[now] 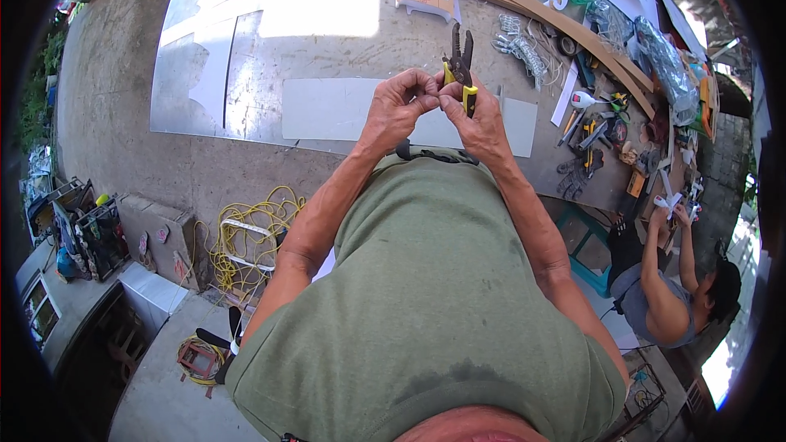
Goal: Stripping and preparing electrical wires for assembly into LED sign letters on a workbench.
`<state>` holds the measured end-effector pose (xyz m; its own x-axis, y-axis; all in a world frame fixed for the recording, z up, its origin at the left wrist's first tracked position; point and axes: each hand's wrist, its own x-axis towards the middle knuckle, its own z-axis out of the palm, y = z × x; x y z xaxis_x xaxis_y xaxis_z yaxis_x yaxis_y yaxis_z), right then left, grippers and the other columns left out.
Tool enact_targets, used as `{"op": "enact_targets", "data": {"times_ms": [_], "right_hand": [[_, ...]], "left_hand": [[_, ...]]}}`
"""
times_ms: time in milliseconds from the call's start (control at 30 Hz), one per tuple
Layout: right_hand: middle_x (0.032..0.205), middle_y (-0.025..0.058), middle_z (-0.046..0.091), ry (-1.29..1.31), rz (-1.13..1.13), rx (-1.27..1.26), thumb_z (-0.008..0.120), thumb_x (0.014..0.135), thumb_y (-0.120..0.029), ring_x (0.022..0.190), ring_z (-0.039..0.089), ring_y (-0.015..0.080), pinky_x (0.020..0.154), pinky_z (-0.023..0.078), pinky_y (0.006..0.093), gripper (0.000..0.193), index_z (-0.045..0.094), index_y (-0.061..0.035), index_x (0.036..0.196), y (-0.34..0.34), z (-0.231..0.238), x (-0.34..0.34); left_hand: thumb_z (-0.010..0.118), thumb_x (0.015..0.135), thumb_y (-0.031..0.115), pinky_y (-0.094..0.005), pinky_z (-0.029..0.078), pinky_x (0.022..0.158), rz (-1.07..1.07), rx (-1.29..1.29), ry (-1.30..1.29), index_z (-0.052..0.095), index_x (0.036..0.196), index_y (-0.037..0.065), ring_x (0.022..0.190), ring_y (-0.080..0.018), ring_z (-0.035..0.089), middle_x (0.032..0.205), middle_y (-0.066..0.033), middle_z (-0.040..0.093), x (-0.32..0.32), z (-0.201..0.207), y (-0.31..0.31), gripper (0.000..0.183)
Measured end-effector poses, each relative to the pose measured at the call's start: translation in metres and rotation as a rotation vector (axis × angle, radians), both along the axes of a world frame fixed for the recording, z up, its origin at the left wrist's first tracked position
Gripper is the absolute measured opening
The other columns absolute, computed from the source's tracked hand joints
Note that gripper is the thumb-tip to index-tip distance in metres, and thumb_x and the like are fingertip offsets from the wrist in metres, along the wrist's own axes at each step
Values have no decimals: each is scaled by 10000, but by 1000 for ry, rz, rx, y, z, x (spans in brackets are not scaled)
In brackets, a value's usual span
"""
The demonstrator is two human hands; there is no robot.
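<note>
Both my hands meet in front of me above the near edge of the work table. My right hand (481, 120) is closed around wire strippers (460, 65) with yellow-and-black handles, their dark jaws pointing away from me. Its thumb and forefinger also pinch toward my left fingertips. My left hand (399, 106) is closed in a pinch, its fingertips touching or nearly touching the right ones. Whatever lies between the fingertips is too small to make out. Beneath the hands lies a long pale flat strip (327, 106) on the table.
The metal-topped table (344, 49) carries bundled white wire (520, 49), long brown strips (524, 4) and a white cut-out sheet (214, 57). Scattered hand tools (589, 135) lie at the right. Another person (667, 299) works there, beside a green stool (585, 254). Yellow cord (246, 237) lies left.
</note>
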<state>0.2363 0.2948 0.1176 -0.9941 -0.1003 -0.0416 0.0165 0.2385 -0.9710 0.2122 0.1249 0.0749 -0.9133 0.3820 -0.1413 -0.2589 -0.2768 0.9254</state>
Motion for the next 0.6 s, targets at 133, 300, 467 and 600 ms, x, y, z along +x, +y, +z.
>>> {"op": "enact_targets", "data": {"times_ms": [133, 300, 467, 600], "right_hand": [[822, 21, 617, -83, -54, -1, 647, 927, -117, 723, 546, 109, 681, 466, 273, 204, 611, -3, 1093, -2, -2, 4], [841, 13, 624, -138, -108, 11, 633, 924, -102, 729, 546, 102, 677, 466, 276, 177, 610, 6, 1063, -8, -1, 4], [883, 27, 637, -77, -141, -53, 627, 936, -99, 741, 554, 109, 686, 474, 280, 107, 603, 1, 965, -9, -18, -1], [854, 11, 626, -199, -171, -32, 625, 937, -75, 728, 548, 90, 654, 465, 266, 92, 611, 6, 978, -5, -18, -2]], "left_hand": [[679, 897, -45, -249, 526, 897, -5, 40, -13, 620, 933, 40, 910, -65, 581, 899, 42, 605, 1, -7, 4, 110], [658, 878, -93, -250, 513, 906, 13, -115, 120, 601, 921, 19, 906, -81, 583, 907, 26, 601, -6, -16, 6, 133], [664, 835, -118, -284, 499, 841, -5, -201, 184, 595, 901, 15, 892, -120, 582, 878, -19, 581, -11, -2, 4, 163], [708, 787, -54, -374, 491, 809, 79, -410, 519, 606, 895, 38, 892, -262, 602, 846, -68, 637, -15, -4, 5, 175]]}}
